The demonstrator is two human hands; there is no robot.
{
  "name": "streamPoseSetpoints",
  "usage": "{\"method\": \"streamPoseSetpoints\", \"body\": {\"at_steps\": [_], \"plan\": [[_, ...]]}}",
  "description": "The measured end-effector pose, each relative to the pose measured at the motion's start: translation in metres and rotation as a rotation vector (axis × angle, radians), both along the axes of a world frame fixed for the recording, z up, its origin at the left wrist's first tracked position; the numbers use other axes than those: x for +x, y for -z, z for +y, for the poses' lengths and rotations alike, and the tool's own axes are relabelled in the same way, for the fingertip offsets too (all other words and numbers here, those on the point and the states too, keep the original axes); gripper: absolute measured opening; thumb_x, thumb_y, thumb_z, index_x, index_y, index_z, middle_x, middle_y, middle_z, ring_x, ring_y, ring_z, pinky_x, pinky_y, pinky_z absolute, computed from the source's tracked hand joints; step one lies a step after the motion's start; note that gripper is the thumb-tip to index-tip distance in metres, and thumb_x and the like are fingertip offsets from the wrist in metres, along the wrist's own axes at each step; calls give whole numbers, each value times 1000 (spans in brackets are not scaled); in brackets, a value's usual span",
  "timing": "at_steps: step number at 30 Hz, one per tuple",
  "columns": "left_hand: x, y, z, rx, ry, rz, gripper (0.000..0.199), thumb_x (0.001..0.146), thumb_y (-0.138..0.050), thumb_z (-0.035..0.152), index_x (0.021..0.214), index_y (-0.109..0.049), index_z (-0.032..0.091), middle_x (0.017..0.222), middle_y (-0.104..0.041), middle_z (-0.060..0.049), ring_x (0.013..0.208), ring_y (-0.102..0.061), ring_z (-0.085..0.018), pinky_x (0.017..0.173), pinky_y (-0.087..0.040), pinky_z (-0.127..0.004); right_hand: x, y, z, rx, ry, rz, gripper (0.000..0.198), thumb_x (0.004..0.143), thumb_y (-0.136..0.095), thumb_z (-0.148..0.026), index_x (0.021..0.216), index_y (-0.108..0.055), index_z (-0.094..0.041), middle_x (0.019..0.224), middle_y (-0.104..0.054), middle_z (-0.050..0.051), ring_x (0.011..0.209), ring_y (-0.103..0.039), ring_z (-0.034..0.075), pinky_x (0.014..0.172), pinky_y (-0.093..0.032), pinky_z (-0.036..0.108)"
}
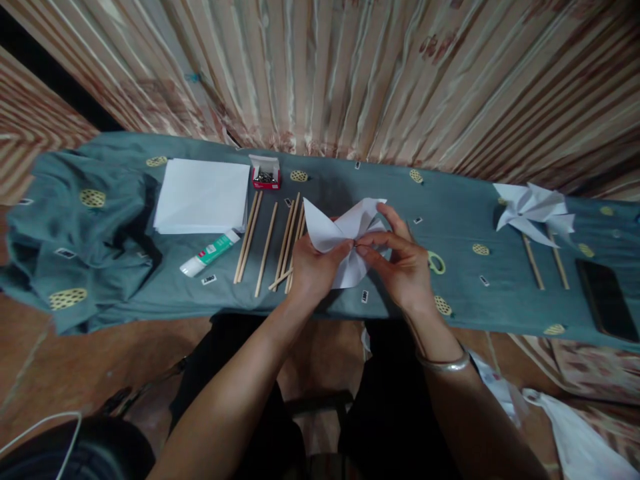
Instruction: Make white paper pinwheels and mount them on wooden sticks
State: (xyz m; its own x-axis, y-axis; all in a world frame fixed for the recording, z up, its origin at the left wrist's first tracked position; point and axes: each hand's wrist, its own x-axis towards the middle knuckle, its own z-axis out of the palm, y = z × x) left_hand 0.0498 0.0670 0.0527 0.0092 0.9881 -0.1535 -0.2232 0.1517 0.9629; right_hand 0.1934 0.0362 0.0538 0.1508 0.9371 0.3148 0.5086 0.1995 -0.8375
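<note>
A white paper pinwheel (327, 230) is held up over the middle of the cloth-covered table, its points folded in toward the centre. My left hand (316, 267) is closed on its left side, with the thumb near the centre. My right hand (400, 260) pinches at the folded centre with thumb and index finger, and its other fingers lie behind the right blade. Whether a pin sits between the fingertips is too small to tell. Several wooden sticks (267, 250) lie just left of my left hand. Beside my right wrist show the pale green scissors handles (437, 262), partly hidden.
A stack of white paper (203, 197), a glue tube (210, 253) and an open red box of small metal pins (265, 177) are on the left. Far right lie finished-looking pinwheels (533, 212) on sticks and a black phone (607, 299). A curtain (340, 80) hangs behind the table.
</note>
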Motion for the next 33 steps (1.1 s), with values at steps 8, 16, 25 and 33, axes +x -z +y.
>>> {"method": "streamPoseSetpoints", "body": {"at_steps": [8, 16, 25, 33], "plan": [[1, 3, 0, 10, 13, -30, 34, 62, -80, 24, 95, -76, 15, 83, -77, -5, 75, -71, -21, 67, -54, -30, 4, 2, 0, -6, -34, -2, 4, 85, -70, -28, 83, -73, -26, 147, -53, 1, 143, -43, 27, 120, -30, 54], [1, 5, 0, 14, -1, -9, 33, 59, -82, 26, 90, -76, 15, 79, -76, -5, 70, -69, -20, 64, -53, -29, 6, 6, 1, -65, -40, 109, 3, 83, -71, -27, 83, -72, -25, 148, -54, 3, 144, -42, 27, 121, -27, 54], [-2, 2, -2, -32, 31, -24, 38, 59, -82, 26, 95, -75, 14, 80, -77, -4, 72, -70, -21, 66, -54, -30, 7, 12, 1, -110, -66, 158, 5, 85, -69, -28, 86, -72, -24, 148, -53, 6, 143, -43, 29, 113, -40, 53], [-4, 2, -3, -21, 34, -37, 35, 59, -82, 24, 93, -75, 15, 80, -77, -5, 74, -71, -22, 66, -56, -29, 6, 14, 2, -117, -90, 122, 8, 87, -68, -31, 90, -72, -24, 149, -52, 6, 140, -47, 29, 107, -46, 52]]}}
